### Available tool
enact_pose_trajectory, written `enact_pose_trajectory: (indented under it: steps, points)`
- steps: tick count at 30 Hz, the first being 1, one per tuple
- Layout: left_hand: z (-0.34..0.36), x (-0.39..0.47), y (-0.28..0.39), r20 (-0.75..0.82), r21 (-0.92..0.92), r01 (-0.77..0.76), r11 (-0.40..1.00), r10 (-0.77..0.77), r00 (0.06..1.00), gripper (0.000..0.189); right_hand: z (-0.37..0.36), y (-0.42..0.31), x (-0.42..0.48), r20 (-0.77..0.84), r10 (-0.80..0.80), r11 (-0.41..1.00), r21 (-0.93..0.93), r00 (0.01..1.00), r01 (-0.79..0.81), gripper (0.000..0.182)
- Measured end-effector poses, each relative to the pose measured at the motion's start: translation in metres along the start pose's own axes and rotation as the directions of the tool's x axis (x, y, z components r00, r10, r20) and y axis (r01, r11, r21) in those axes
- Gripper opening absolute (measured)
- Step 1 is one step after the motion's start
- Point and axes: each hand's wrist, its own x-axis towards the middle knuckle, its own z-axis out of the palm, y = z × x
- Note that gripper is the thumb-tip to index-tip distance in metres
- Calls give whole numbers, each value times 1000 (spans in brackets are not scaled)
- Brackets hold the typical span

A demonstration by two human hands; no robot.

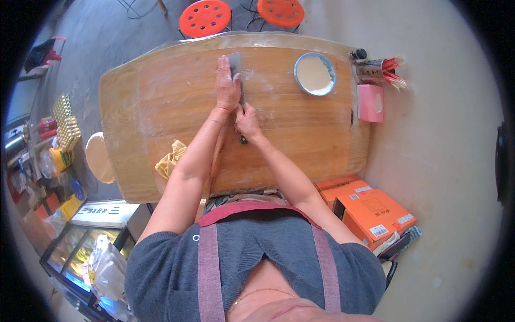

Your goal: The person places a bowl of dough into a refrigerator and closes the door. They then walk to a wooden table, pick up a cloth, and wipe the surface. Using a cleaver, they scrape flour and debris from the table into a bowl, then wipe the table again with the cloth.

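Note:
My right hand [247,122] grips the dark handle [243,139] of a broad-bladed kitchen knife above the wooden tabletop. The knife's grey blade [235,59] points away from me. My left hand [227,86] lies against the blade with its fingers straight and together, and its thumb rests over the blade; part of the metal is hidden behind it. White flour-like powder marks my left fingers and the orange-brown work board [289,141] below. A blue-rimmed bowl [315,74] of pale flour-like powder stands on the board to the right. By my left forearm lies a crumpled yellow cloth [171,159].
Along the right edge are a chopstick holder [370,71], a dark-capped jar [358,54] and a pink tissue box [370,103]. Orange cartons [374,211] sit beside my right arm. Two red stools [205,18] stand beyond the table. A glass-front cooler [80,249] is at lower left.

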Motion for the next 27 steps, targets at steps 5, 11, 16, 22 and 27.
enact_pose_trajectory:
  steps: [5, 11, 16, 22, 27]
  points:
    - [18, 11, 71, 46, -164, -78, 983, 87, 995, 69, -47, -15, -28, -96, 113, 983, 155, 989, -97, 32]
    - [71, 27, 175, 61, -346, -238, 908, 275, 960, 66, -142, -51, -32, -439, -93, 990, -134, 894, 37, 34]
    - [82, 11, 157, 48, -296, -149, 944, 170, 984, 50, -178, -88, -22, -477, -193, 910, -413, 857, -25, 26]
    - [70, -8, 171, 240, -364, -348, 864, 448, 861, 59, -175, -74, -23, -498, -415, 881, -428, 761, 200, 22]
    - [81, 5, 149, 311, -187, -338, 922, 382, 870, 57, -170, -89, -49, -414, -80, 962, 207, 907, 180, 17]
